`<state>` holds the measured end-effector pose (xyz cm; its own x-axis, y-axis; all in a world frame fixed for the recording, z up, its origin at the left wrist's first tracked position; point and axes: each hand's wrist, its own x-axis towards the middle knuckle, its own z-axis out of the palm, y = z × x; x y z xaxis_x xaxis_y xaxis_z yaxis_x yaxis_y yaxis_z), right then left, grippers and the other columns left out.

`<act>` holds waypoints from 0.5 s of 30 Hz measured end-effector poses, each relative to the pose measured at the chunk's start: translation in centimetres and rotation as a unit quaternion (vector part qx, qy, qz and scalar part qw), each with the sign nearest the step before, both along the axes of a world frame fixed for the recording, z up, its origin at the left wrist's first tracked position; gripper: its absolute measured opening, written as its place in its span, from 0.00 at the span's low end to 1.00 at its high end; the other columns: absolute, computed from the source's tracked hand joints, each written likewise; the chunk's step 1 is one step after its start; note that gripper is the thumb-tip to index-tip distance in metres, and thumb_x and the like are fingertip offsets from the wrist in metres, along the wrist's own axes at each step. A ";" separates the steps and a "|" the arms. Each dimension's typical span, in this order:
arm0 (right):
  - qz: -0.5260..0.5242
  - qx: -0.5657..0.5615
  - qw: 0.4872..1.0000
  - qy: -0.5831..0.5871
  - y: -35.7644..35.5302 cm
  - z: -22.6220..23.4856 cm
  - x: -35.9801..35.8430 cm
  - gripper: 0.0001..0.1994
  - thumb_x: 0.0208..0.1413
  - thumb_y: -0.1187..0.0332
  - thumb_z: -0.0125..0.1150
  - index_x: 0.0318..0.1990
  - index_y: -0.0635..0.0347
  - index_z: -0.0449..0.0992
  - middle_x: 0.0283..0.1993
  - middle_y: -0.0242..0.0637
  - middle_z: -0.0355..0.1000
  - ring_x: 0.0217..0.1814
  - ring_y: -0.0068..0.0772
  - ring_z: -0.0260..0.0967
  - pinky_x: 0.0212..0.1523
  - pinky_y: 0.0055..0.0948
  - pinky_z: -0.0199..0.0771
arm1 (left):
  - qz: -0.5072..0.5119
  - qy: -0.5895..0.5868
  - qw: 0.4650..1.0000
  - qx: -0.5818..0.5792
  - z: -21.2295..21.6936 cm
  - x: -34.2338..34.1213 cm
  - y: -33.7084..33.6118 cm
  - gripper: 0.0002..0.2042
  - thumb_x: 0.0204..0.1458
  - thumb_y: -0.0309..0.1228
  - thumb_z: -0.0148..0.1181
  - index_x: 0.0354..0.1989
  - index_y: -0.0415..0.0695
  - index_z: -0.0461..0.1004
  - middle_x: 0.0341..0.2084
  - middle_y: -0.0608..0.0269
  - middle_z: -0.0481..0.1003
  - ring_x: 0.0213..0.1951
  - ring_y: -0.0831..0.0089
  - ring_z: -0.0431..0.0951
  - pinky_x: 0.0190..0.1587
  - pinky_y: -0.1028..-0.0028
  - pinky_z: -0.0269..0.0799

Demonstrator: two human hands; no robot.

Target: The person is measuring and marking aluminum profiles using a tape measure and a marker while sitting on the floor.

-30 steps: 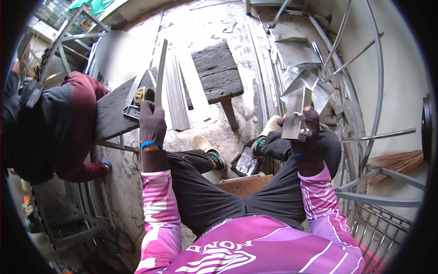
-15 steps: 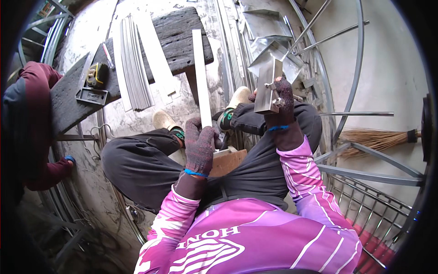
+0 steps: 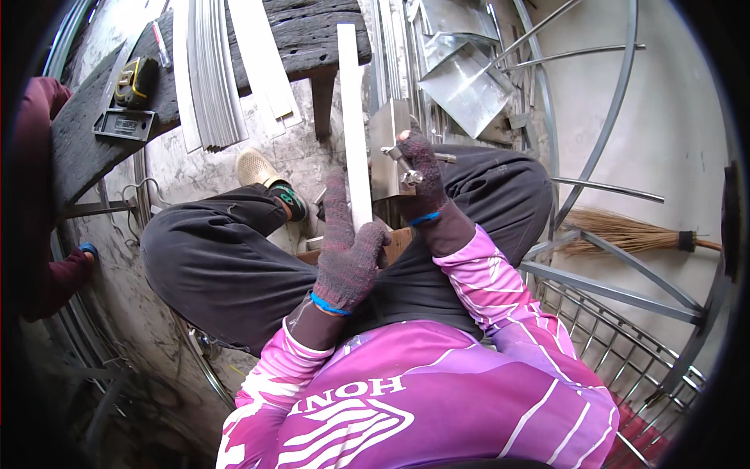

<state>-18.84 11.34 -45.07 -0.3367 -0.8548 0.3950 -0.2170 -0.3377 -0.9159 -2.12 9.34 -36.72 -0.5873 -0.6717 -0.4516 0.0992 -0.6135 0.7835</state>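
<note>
My left hand (image 3: 348, 250), in a dark knitted glove, is closed on the lower end of a long flat pale strip (image 3: 353, 117), which points away from me. In my gloved right hand (image 3: 426, 168) is a rectangular metal block (image 3: 386, 156) with bolts on its side. The block stands close beside the strip's right side; whether the two touch, I cannot tell. Both hands are above my lap, between my bent knees. Below them, a brown wooden piece (image 3: 400, 244) is partly hidden by my left hand.
A dark wooden bench (image 3: 78, 156) holds several flat strips (image 3: 209, 86), a tape measure (image 3: 135, 82), a grey metal frame (image 3: 125, 123) and a pen (image 3: 161, 43). Bent sheet metal (image 3: 469, 90) lies beyond my right knee. A broom (image 3: 625, 232) and metal bars (image 3: 617, 117) are at right. Another person's sleeve (image 3: 39, 156) shows at left.
My right hand has brought the metal block left, beside the strip. My left hand stays on the strip, its index finger now stretched along it. The view has shifted slightly.
</note>
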 end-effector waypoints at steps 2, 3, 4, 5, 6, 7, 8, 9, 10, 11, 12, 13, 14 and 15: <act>-0.025 0.033 0.996 0.076 -0.6 -0.1 0.1 0.17 0.60 0.67 0.50 0.54 0.67 0.66 0.53 0.49 0.66 0.59 0.49 0.63 0.66 0.48 0.54 | -0.012 -0.015 0.999 -0.036 -1.0 0.4 0.1 0.39 0.53 0.21 0.47 0.72 0.51 0.37 0.28 0.61 0.70 0.19 0.80 0.67 0.19 0.80 0.66; -0.054 0.062 0.985 0.150 -0.9 -0.2 0.2 0.18 0.59 0.69 0.51 0.55 0.67 0.66 0.54 0.50 0.65 0.62 0.51 0.61 0.68 0.50 0.50 | -0.027 -0.031 0.996 -0.074 -1.5 0.7 0.1 0.38 0.53 0.21 0.47 0.72 0.50 0.37 0.30 0.61 0.70 0.20 0.81 0.67 0.19 0.80 0.66; -0.049 -0.001 0.976 0.214 -1.7 -0.1 0.2 0.19 0.56 0.72 0.54 0.54 0.68 0.66 0.54 0.50 0.65 0.63 0.52 0.60 0.68 0.52 0.49 | -0.043 -0.046 0.992 -0.111 -1.9 0.9 0.1 0.38 0.53 0.21 0.47 0.72 0.50 0.37 0.32 0.61 0.70 0.20 0.81 0.66 0.20 0.80 0.66; -0.043 0.000 0.975 0.216 -1.9 0.1 0.6 0.19 0.56 0.72 0.54 0.54 0.68 0.66 0.54 0.50 0.65 0.63 0.52 0.60 0.68 0.52 0.49 | -0.057 -0.062 0.986 -0.147 -2.3 1.2 0.1 0.37 0.53 0.21 0.46 0.72 0.49 0.38 0.33 0.60 0.70 0.20 0.82 0.66 0.20 0.80 0.66; -0.022 0.019 0.994 0.109 -1.9 0.3 1.0 0.19 0.56 0.72 0.54 0.54 0.68 0.66 0.54 0.50 0.65 0.62 0.52 0.61 0.68 0.51 0.50 | -0.072 -0.079 0.977 -0.182 -2.6 1.3 0.1 0.37 0.53 0.22 0.46 0.72 0.48 0.38 0.35 0.60 0.71 0.21 0.82 0.66 0.20 0.80 0.66; -0.002 0.039 0.999 0.000 -2.2 0.7 1.3 0.19 0.56 0.72 0.54 0.54 0.68 0.66 0.54 0.50 0.65 0.62 0.52 0.61 0.68 0.50 0.51 | -0.086 -0.096 0.967 -0.218 -2.6 1.4 0.0 0.36 0.54 0.22 0.46 0.72 0.48 0.39 0.37 0.59 0.71 0.21 0.83 0.66 0.20 0.80 0.66; -0.064 0.084 0.975 0.195 -1.8 0.3 0.7 0.18 0.55 0.73 0.54 0.54 0.68 0.66 0.53 0.50 0.65 0.60 0.52 0.62 0.66 0.47 0.55 | -0.080 -0.096 0.968 -0.216 -2.4 1.4 0.0 0.36 0.54 0.22 0.46 0.72 0.48 0.39 0.37 0.59 0.71 0.21 0.83 0.66 0.20 0.80 0.66; -0.058 0.084 0.975 0.197 -1.7 -0.7 0.5 0.18 0.55 0.73 0.54 0.54 0.68 0.66 0.53 0.50 0.65 0.60 0.52 0.62 0.66 0.47 0.55 | -0.054 -0.094 0.964 -0.243 -2.2 1.3 0.0 0.34 0.53 0.21 0.46 0.70 0.45 0.45 0.45 0.51 0.68 0.27 0.75 0.70 0.27 0.74 0.71; -0.064 0.072 0.969 0.229 -1.9 -1.3 0.2 0.19 0.54 0.72 0.55 0.53 0.67 0.66 0.53 0.50 0.65 0.59 0.51 0.63 0.64 0.45 0.57 | -0.030 -0.091 0.958 -0.272 -2.1 1.1 -0.1 0.31 0.52 0.20 0.47 0.68 0.42 0.51 0.53 0.42 0.65 0.33 0.68 0.75 0.34 0.69 0.76; -0.071 0.060 0.961 0.260 -2.1 -1.8 -0.3 0.19 0.54 0.72 0.57 0.53 0.67 0.66 0.52 0.50 0.65 0.58 0.51 0.63 0.63 0.43 0.59 | -0.026 -0.089 0.958 -0.270 -2.3 1.1 -0.4 0.31 0.52 0.20 0.47 0.68 0.42 0.51 0.53 0.42 0.65 0.33 0.68 0.75 0.34 0.69 0.76; -0.069 0.060 0.961 0.262 -2.4 -2.4 -1.0 0.19 0.54 0.72 0.57 0.53 0.67 0.66 0.52 0.50 0.65 0.58 0.51 0.63 0.63 0.43 0.59 | -0.064 -0.128 0.892 -0.430 -2.6 1.2 -0.8 0.26 0.51 0.20 0.48 0.61 0.36 0.57 0.58 0.34 0.57 0.43 0.54 0.72 0.44 0.61 0.72; -0.072 0.037 0.945 0.318 -3.1 -2.4 -1.4 0.20 0.52 0.73 0.59 0.52 0.67 0.66 0.52 0.50 0.65 0.58 0.50 0.63 0.62 0.42 0.60 | -0.102 -0.163 0.796 -0.574 -2.7 1.4 -1.0 0.21 0.50 0.19 0.49 0.55 0.31 0.64 0.62 0.26 0.50 0.53 0.41 0.69 0.54 0.53 0.68; -0.075 0.014 0.925 0.373 -3.6 -2.4 -1.7 0.21 0.50 0.73 0.61 0.52 0.66 0.66 0.51 0.49 0.65 0.57 0.50 0.63 0.61 0.41 0.61 | -0.102 -0.163 0.797 -0.573 -2.7 1.4 -1.0 0.21 0.50 0.19 0.49 0.55 0.31 0.64 0.62 0.26 0.50 0.53 0.41 0.69 0.54 0.53 0.68; -0.075 0.015 0.925 0.373 -4.0 -2.4 -1.9 0.21 0.50 0.73 0.61 0.52 0.66 0.66 0.51 0.49 0.65 0.57 0.50 0.63 0.61 0.41 0.61 | -0.101 -0.137 0.829 -0.532 -2.6 1.4 -1.0 0.16 0.50 0.19 0.50 0.49 0.28 0.65 0.61 0.23 0.49 0.57 0.32 0.61 0.59 0.50 0.60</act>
<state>-20.79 7.36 -47.47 -0.0964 -0.8353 0.5413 -0.8344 -0.2287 -0.5015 -0.72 8.35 -39.31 -0.7096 -0.6758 0.1993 -0.1916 0.4574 0.8684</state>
